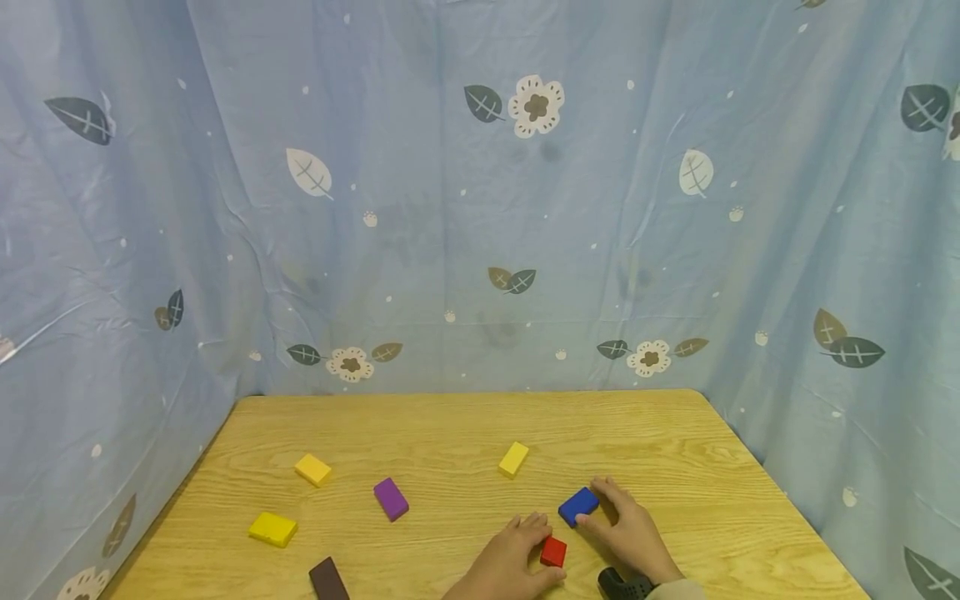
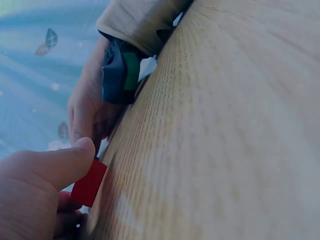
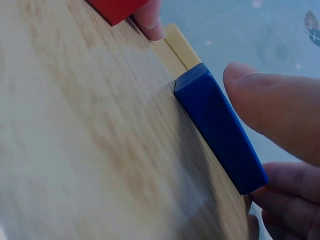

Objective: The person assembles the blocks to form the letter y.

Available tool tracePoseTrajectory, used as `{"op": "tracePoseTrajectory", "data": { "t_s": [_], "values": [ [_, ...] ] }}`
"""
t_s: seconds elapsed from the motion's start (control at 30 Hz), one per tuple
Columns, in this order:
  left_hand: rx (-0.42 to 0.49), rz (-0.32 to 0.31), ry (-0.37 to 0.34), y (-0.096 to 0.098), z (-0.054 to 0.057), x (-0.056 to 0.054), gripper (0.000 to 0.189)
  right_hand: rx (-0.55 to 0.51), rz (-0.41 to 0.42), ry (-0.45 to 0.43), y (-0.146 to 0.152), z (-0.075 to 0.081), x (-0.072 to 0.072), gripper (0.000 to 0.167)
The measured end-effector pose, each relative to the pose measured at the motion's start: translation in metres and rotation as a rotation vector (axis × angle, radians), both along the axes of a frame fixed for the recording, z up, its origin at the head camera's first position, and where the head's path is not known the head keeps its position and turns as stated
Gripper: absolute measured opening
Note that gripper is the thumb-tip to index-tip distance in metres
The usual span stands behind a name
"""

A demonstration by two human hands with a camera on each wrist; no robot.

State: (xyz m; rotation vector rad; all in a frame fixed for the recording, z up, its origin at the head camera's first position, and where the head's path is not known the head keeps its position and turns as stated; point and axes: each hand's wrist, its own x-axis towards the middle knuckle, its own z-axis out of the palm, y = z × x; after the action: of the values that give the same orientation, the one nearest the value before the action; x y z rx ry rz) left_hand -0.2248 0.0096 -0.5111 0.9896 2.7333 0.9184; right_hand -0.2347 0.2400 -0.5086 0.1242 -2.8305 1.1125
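Observation:
The left hand (image 1: pixel 512 560) curves around a small red block (image 1: pixel 553 552) near the front of the table, thumb on the near side and fingers on the far side. In the left wrist view the thumb (image 2: pixel 75 160) lies against the red block (image 2: pixel 90 184), fingers partly hidden behind it. Beyond it, a blue rectangular block (image 1: pixel 578 507) lies on the wood. The right hand (image 1: pixel 632 533) is spread beside the blue block. In the right wrist view its thumb (image 3: pixel 245 75) stands slightly off the blue block (image 3: pixel 220 130), while other fingers are at its end.
Across the wooden table (image 1: pixel 450 425) lie yellow blocks (image 1: pixel 513 459) (image 1: pixel 312 470) (image 1: pixel 273 529), a purple block (image 1: pixel 391 499) and a dark brown block (image 1: pixel 328 579). A black band (image 1: pixel 624 585) is on the right wrist. Blue patterned curtains (image 1: pixel 420 233) surround the table's back and sides.

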Motion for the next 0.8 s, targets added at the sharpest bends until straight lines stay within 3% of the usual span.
{"op": "tracePoseTrajectory", "data": {
  "t_s": [0.8],
  "values": [
    [-0.018, 0.05, 0.018, 0.0051, 0.0011, 0.0026, 0.058, 0.036, 0.002, 0.063, -0.0084, -0.0031, -0.0026, 0.072]
  ]
}}
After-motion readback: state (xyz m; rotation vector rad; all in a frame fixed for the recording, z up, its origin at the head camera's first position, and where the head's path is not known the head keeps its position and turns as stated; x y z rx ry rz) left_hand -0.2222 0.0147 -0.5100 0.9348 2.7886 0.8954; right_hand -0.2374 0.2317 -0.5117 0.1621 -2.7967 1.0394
